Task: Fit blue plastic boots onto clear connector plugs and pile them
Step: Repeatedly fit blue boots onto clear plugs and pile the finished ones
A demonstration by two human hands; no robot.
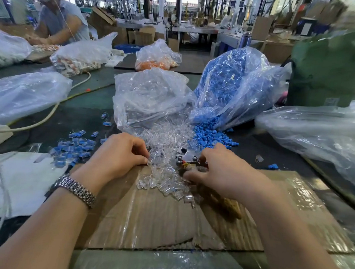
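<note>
A heap of clear connector plugs [167,154] spills from a clear bag [149,97] onto taped cardboard [146,215]. Loose blue boots [210,134] pour from a blue-filled bag [234,79] to its right. A pile of plugs fitted with blue boots [74,148] lies at the left. My left hand [119,153], a metal watch on its wrist, has curled fingers pinching at a clear plug at the heap's left edge. My right hand [220,172] rests on a pair of pliers [188,159] with a yellowish grip, its fingers curled around it.
Large clear bags lie at the left [23,93] and right [318,132]. A white cable [38,121] crosses the dark table. A green bag [330,66] stands at the back right. Another person [59,19] works at the far left beside bags of orange parts [156,60].
</note>
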